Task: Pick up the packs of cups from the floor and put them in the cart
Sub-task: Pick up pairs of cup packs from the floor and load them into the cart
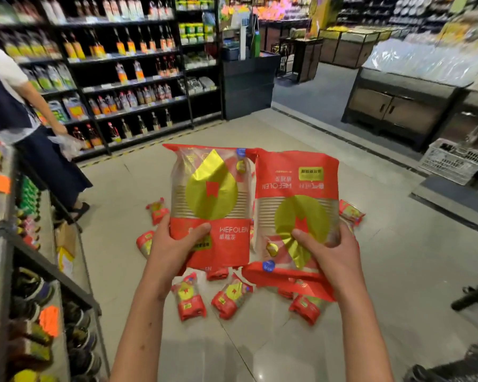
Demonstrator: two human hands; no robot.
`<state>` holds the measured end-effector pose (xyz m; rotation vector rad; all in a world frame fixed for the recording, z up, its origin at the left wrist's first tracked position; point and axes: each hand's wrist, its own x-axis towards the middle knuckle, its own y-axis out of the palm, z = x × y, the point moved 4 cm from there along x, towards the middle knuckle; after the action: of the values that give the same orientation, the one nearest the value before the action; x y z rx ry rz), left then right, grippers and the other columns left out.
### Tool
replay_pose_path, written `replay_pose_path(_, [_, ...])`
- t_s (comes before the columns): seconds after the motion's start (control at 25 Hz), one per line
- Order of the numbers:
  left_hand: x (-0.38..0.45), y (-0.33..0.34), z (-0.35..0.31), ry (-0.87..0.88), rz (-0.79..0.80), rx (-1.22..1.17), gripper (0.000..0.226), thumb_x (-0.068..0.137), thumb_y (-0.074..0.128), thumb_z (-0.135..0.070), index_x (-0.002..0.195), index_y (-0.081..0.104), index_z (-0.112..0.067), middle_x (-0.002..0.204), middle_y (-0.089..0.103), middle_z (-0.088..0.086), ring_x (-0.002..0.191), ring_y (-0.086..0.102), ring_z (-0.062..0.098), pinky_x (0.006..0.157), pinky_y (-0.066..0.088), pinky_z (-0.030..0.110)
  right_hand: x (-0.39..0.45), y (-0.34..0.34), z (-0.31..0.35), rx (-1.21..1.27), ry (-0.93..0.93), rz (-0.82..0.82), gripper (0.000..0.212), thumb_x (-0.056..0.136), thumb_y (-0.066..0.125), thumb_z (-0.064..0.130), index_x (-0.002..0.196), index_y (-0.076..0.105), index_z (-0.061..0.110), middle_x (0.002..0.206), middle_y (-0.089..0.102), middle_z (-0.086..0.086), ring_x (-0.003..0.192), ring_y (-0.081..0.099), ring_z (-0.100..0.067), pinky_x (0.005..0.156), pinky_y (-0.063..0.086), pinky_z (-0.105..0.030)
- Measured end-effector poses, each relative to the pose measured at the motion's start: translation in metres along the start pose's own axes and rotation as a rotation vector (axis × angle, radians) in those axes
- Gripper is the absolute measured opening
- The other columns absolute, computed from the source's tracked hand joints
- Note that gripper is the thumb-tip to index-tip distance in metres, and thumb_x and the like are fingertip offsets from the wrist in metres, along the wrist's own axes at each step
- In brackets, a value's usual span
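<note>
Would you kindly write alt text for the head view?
Two bare hands each hold up a red pack of cups: the left hand grips the upright pack, the right hand the upside-down pack. More packs lie scattered on the shop floor below, between shelves.

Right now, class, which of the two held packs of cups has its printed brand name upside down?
The pack in the right hand, the right-hand pack: its lettering reads inverted, red band on top. The left-hand pack, gripped by the left hand, reads upright.
</note>
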<state>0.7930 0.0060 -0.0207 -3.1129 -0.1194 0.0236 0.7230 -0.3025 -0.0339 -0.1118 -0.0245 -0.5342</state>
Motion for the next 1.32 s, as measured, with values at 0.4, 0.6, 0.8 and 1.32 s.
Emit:
replay_pose_path(0.4, [-0.013,0.101,-0.022,0.053,0.301,-0.024,0.038,0.076,0.084,-0.027,0.109,0.066,-0.024,0.090,0.079,-0.004,0.078,0.076,0.013,0.057,0.058,0.024,-0.039,-0.103,0.010,0.004,0.009,-0.292,0.067,0.062,0.095,0.043,0.121,0.063,0.036,0.110,0.075,0.012,0.096,0.074,-0.008,0.086,0.063,-0.043])
replay_pose_path(0.6, [-0.038,0.172,0.000,0.010,0.589,0.005,0.050,0.068,0.088,-0.041,0.110,0.066,-0.026,0.098,0.078,0.000,0.084,0.077,0.018,0.070,0.062,0.036,-0.107,-0.168,-0.002,-0.057,0.065,-0.559,0.064,0.060,0.098,0.038,0.116,0.067,0.031,0.103,0.078,0.011,0.092,0.075,-0.006,0.087,0.062,-0.041])
replay_pose_path(0.8, [-0.095,0.240,0.017,-0.018,0.836,0.012,0.043,0.072,0.088,-0.033,0.110,0.067,-0.027,0.096,0.078,-0.003,0.087,0.076,0.016,0.072,0.060,0.035,-0.198,-0.221,-0.012,-0.081,0.151,-0.832,0.063,0.059,0.097,0.038,0.114,0.066,0.034,0.103,0.077,0.012,0.094,0.074,-0.005,0.088,0.061,-0.041])
replay_pose_path(1.32, [-0.318,0.387,0.040,-0.070,1.259,0.034,0.053,0.072,0.084,-0.039,0.117,0.062,-0.024,0.104,0.076,0.005,0.076,0.074,0.019,0.046,0.050,0.021,-0.386,-0.380,-0.042,0.013,0.222,-1.166,0.069,0.059,0.098,0.038,0.120,0.065,0.035,0.106,0.078,0.010,0.096,0.076,-0.012,0.089,0.062,-0.046])
